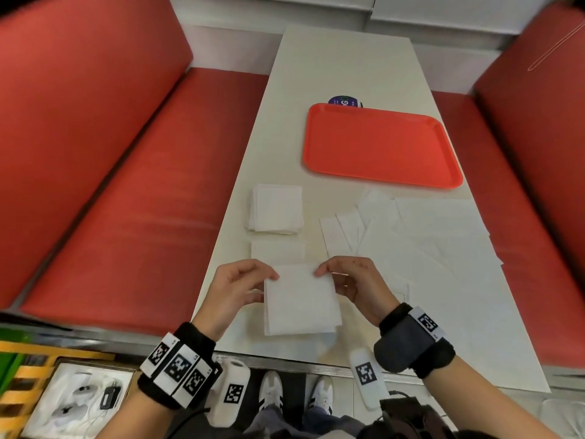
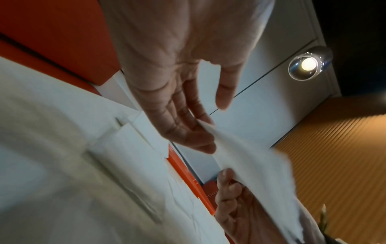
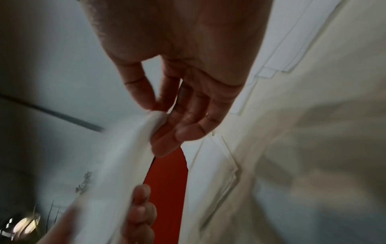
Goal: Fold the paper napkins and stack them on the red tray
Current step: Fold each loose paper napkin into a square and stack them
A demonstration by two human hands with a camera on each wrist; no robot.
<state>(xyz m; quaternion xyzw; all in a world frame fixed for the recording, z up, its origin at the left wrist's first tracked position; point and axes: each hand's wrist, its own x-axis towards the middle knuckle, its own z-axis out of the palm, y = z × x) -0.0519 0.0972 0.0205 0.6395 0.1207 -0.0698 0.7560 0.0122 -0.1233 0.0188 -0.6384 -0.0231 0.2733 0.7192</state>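
A folded white napkin point(image 1: 300, 299) hangs just above the near edge of the white table point(image 1: 342, 64), held between both hands. My left hand point(image 1: 269, 280) holds its upper left corner at the fingertips point(image 2: 194, 132). My right hand point(image 1: 323, 274) pinches the upper right corner between thumb and forefinger point(image 3: 144, 97). The red tray point(image 1: 380, 144) lies empty further back on the right. A stack of folded napkins point(image 1: 275, 207) sits left of centre, with a single folded napkin point(image 1: 278, 248) just in front of it. Several unfolded napkins point(image 1: 427, 242) are spread on the right.
Red padded benches point(image 1: 133, 185) run along both sides of the table. A round purple disc point(image 1: 345, 101) peeks out behind the tray. On the floor at lower left stands a box of devices point(image 1: 72, 403). My shoes point(image 1: 272, 391) show under the table edge.
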